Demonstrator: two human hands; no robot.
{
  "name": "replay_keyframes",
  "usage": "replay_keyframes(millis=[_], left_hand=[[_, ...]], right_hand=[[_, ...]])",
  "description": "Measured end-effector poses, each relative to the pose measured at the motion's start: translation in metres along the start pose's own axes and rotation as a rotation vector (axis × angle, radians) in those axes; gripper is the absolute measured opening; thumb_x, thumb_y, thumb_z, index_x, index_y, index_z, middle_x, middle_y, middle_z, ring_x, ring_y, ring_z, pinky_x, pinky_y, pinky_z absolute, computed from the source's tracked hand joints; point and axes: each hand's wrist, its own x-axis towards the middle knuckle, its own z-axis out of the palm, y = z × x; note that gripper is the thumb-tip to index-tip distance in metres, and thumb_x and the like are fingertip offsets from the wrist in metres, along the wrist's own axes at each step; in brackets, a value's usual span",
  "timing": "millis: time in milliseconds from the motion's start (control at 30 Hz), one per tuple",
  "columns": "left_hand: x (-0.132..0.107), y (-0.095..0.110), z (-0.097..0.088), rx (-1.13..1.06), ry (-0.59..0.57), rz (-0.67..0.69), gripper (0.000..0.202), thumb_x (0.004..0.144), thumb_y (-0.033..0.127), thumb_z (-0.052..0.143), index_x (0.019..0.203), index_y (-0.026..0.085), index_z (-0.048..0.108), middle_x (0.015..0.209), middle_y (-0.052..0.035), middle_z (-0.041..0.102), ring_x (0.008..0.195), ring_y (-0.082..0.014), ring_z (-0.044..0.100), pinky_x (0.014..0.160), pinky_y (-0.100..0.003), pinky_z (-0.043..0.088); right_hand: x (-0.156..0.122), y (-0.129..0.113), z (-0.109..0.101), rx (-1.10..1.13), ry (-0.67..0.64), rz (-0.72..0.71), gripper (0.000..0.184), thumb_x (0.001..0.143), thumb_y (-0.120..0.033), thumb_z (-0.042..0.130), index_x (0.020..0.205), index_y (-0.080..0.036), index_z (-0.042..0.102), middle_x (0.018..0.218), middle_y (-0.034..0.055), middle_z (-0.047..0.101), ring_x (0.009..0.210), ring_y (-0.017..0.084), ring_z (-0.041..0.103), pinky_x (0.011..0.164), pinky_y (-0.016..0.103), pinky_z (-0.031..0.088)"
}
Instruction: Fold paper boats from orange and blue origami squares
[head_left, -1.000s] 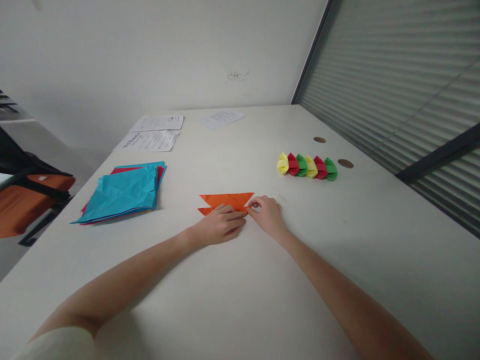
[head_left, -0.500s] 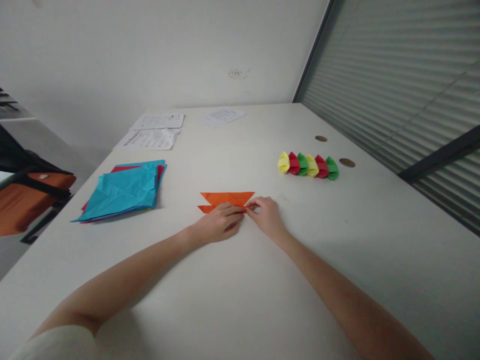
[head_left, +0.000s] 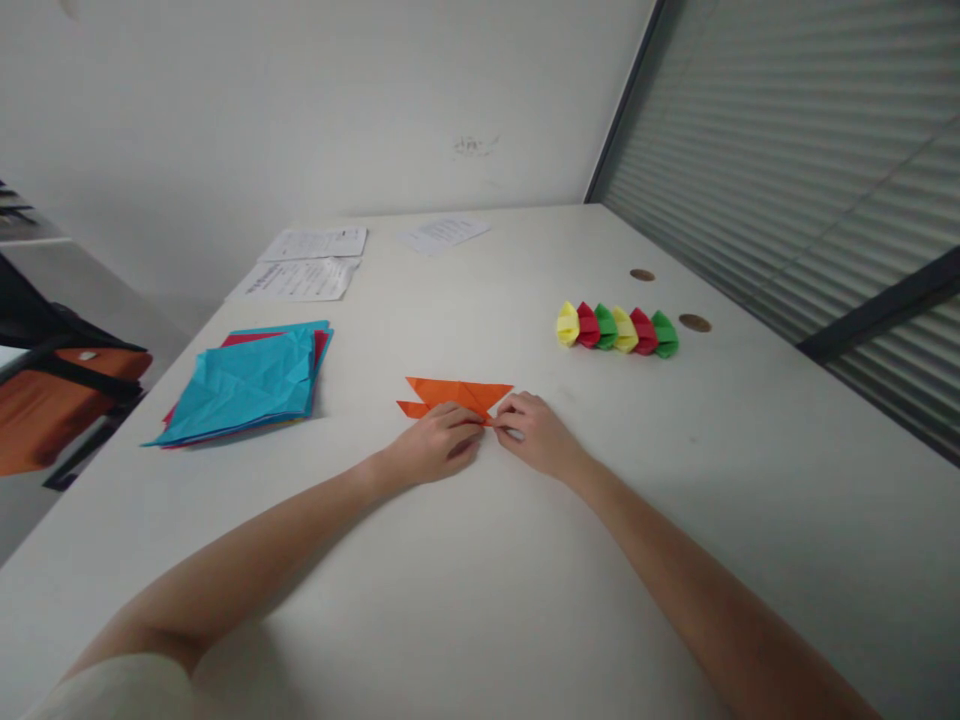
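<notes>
A folded orange paper (head_left: 456,393) lies on the white table (head_left: 480,560) in front of me. My left hand (head_left: 436,446) rests on its near edge, fingers curled and pressing the paper down. My right hand (head_left: 535,434) pinches the paper's right corner, where a small flap is lifted. Part of the near edge is hidden under my fingers.
A stack of blue and red paper sheets (head_left: 244,382) lies to the left. A row of small folded paper pieces (head_left: 617,330) in yellow, red and green stands at the right. Printed sheets (head_left: 300,279) lie at the far side. An orange chair (head_left: 45,400) stands off the left edge.
The orange paper has shifted and turned slightly under my hands. My right hand now lifts a small flap at its right corner.
</notes>
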Motion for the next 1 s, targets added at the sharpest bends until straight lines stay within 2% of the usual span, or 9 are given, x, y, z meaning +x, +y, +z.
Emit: replay_keyframes(millis=[133, 333, 533, 767, 1000], left_hand=[[-0.001, -0.001, 0.001, 0.001, -0.002, -0.005, 0.025, 0.091, 0.018, 0.050, 0.112, 0.014, 0.065, 0.110, -0.0127, 0.066, 0.103, -0.0221, 0.060, 0.091, -0.039, 0.051], [-0.001, 0.000, -0.001, 0.020, -0.024, -0.016, 0.028, 0.092, 0.019, 0.049, 0.115, 0.014, 0.064, 0.114, -0.0139, 0.063, 0.106, -0.0236, 0.059, 0.094, -0.041, 0.050], [0.001, 0.001, -0.004, -0.006, -0.051, -0.011, 0.031, 0.093, 0.019, 0.047, 0.120, 0.014, 0.062, 0.116, -0.0146, 0.062, 0.107, -0.0239, 0.057, 0.095, -0.042, 0.050], [0.001, -0.001, -0.002, -0.037, -0.028, -0.026, 0.032, 0.092, 0.020, 0.048, 0.119, 0.015, 0.063, 0.113, -0.0137, 0.063, 0.106, -0.0233, 0.059, 0.095, -0.042, 0.050], [0.002, -0.001, -0.003, -0.048, -0.027, -0.030, 0.030, 0.090, 0.017, 0.050, 0.115, 0.014, 0.065, 0.115, -0.0139, 0.063, 0.105, -0.0230, 0.059, 0.095, -0.041, 0.051]], right_hand=[[0.000, 0.000, -0.004, -0.007, -0.023, -0.062, 0.015, 0.084, -0.011, 0.057, 0.077, -0.019, 0.068, 0.086, 0.0059, 0.063, 0.088, 0.019, 0.055, 0.082, 0.035, 0.045], [-0.001, 0.003, -0.002, 0.027, -0.014, -0.077, 0.017, 0.087, -0.017, 0.055, 0.077, -0.020, 0.069, 0.086, 0.0061, 0.063, 0.089, 0.020, 0.056, 0.084, 0.037, 0.047], [0.000, 0.010, 0.003, 0.043, 0.017, -0.081, 0.016, 0.092, -0.019, 0.056, 0.097, -0.021, 0.071, 0.092, 0.0061, 0.066, 0.089, 0.019, 0.057, 0.084, 0.036, 0.048], [0.002, 0.006, -0.002, -0.103, -0.046, -0.164, 0.022, 0.095, -0.017, 0.050, 0.087, -0.019, 0.070, 0.089, 0.0071, 0.065, 0.087, 0.019, 0.057, 0.081, 0.035, 0.047], [0.002, 0.011, -0.001, -0.106, -0.064, -0.209, 0.021, 0.095, -0.016, 0.050, 0.090, -0.020, 0.071, 0.090, 0.0069, 0.067, 0.089, 0.019, 0.058, 0.084, 0.035, 0.048]])
